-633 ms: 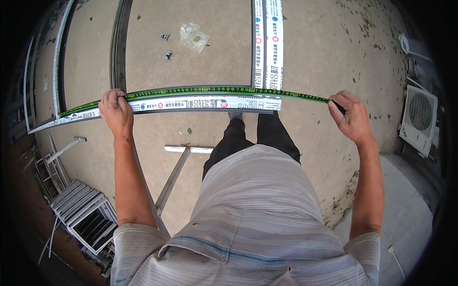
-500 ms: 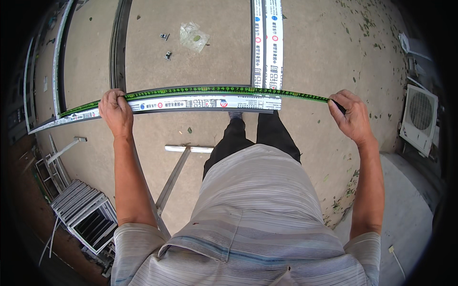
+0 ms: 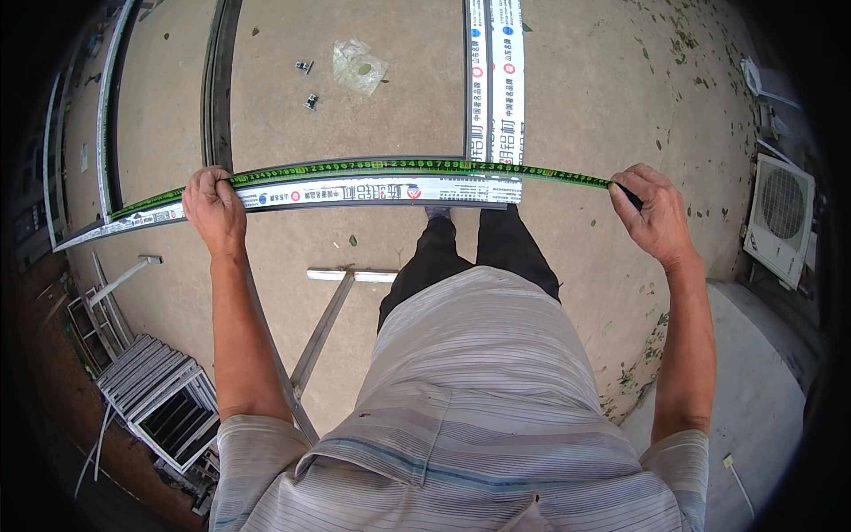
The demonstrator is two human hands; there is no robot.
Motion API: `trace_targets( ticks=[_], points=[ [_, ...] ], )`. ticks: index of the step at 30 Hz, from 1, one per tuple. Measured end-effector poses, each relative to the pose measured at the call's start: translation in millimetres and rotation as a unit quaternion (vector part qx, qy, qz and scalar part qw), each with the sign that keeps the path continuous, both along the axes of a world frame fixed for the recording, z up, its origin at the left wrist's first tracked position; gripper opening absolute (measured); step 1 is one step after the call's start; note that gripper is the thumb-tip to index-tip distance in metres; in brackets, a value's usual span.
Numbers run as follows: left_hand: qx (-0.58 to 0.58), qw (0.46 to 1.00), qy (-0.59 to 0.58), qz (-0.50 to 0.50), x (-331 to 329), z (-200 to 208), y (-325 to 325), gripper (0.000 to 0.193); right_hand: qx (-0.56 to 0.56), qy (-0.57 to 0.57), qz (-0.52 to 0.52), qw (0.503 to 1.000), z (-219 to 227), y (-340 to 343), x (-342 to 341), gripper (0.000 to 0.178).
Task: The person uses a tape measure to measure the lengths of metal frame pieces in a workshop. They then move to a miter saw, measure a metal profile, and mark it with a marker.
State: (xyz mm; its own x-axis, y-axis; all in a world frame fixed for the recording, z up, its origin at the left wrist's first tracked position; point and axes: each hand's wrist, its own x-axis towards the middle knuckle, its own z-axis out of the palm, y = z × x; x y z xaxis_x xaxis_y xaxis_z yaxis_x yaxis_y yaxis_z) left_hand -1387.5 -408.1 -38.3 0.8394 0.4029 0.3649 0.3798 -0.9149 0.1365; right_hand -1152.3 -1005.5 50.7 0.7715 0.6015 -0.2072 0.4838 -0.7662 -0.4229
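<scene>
Tape measure (image 3: 417, 165), black and green: drawn out over the white-wrapped rail (image 3: 324, 193), running from beyond the left hand's left side across to the right hand. Left hand (image 3: 214, 211): fingers curled down over tape at the rail; whether it grips the rail too, cannot tell. Right hand (image 3: 656, 215): clenched around the tape's dark end, apart from the rail. Ahead of left hand: dark bar (image 3: 218, 89). Ahead, between hands: clear plastic bag (image 3: 357, 69), white-wrapped bars (image 3: 506, 71). Right of right hand: fan unit (image 3: 780, 211). Behind left hand, leftward: stacked frames (image 3: 151, 381)
</scene>
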Motion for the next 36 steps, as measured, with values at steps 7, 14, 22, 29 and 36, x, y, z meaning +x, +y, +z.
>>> trace_targets(
  ticks=[7, 14, 22, 29, 36],
  points=[
    [-0.006, 1.0, -0.005, -0.002, 0.0, -0.2, 0.0, 0.011, 0.001, 0.003, 0.0, 1.0, -0.1, 0.6, 0.7, 0.021],
    [-0.01, 1.0, -0.002, 0.0, -0.3, 0.0, -0.1, 0.011, 0.003, 0.002, 0.003, 1.0, -1.8, -0.4, 1.2, 0.022],
    [-0.008, 1.0, 0.009, 0.002, -0.4, -0.3, 1.9, 0.01, -0.006, 0.001, 0.0, 1.0, -1.9, -0.2, 1.0, 0.023],
    [-0.012, 1.0, 0.002, 0.002, 0.4, -0.1, 0.6, 0.01, -0.004, 0.002, 0.0, 1.0, -1.5, -0.6, 1.3, 0.022],
    [-0.01, 1.0, 0.006, 0.003, -0.2, 0.0, 1.4, 0.011, 0.004, 0.001, -0.001, 1.0, -1.0, -0.2, 1.3, 0.021]
  ],
)
